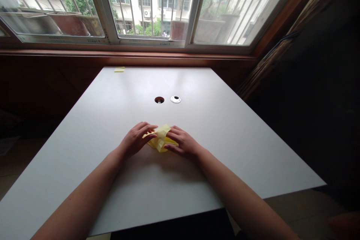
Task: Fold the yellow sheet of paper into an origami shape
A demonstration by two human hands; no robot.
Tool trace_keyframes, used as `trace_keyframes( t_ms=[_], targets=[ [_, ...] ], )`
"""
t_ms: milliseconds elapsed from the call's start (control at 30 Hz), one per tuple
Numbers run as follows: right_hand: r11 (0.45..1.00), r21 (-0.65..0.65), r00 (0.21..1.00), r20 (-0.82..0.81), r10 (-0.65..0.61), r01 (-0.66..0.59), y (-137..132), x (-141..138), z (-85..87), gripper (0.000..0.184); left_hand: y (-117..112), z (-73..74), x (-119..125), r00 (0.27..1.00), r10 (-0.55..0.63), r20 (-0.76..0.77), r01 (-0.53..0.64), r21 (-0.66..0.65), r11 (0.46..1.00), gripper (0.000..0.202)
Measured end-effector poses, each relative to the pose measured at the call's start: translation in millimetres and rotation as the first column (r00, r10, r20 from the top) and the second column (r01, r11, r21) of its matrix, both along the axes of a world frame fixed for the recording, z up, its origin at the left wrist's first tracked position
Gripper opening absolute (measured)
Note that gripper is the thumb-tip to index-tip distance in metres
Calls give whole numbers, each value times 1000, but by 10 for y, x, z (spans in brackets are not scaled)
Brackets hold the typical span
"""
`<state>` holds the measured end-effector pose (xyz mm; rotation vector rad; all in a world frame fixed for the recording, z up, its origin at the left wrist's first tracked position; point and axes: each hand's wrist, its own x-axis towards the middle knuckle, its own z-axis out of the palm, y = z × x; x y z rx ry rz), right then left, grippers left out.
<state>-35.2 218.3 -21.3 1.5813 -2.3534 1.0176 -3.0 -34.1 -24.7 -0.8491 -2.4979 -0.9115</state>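
A piece of thin yellow paper (161, 137), creased and partly folded, is held between my two hands above the middle of the white table. My left hand (138, 135) has its fingers and thumb curled around the paper's left side. On the opposite side, my right hand (181, 141) grips it, thumb below and fingers above. One pale flap stands up between the hands. The fingers cover both ends of the paper, so its full shape is hidden.
A round hole (159, 99) is cut in the white table (194, 82), with a silver ring-shaped cover (176, 99) beside it. A small yellow paper strip (119, 69) lies at the far left edge. Beyond stands a barred window (152, 3); a curtain (292, 33) hangs at right.
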Motion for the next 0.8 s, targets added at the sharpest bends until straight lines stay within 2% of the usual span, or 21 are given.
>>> trace_keyframes(
  t_ms=[233, 367, 600, 800],
  targets=[
    [1000, -14, 1000, -12, 1, -1, -16, 9, 2, 59, 8, -42, -1, 1000, 10, 18, -11, 44, 999, 32],
    [1000, -10, 999, -44, -9, 9, -25, 1, -41, 62, 28, -33, 18, 1000, 9, -8, -9, 48, 999, 38],
    [1000, -3, 999, -40, 12, -12, -23, 3, -62, 58, 51, 21, 71, 998, 13, -67, -16, -45, 999, 49],
    [999, 51, 997, -79, -7, 11, -38, 3, -110, 54, 77, 101, 127, 975, -17, -221, -43, -264, 964, 53]
  ],
)
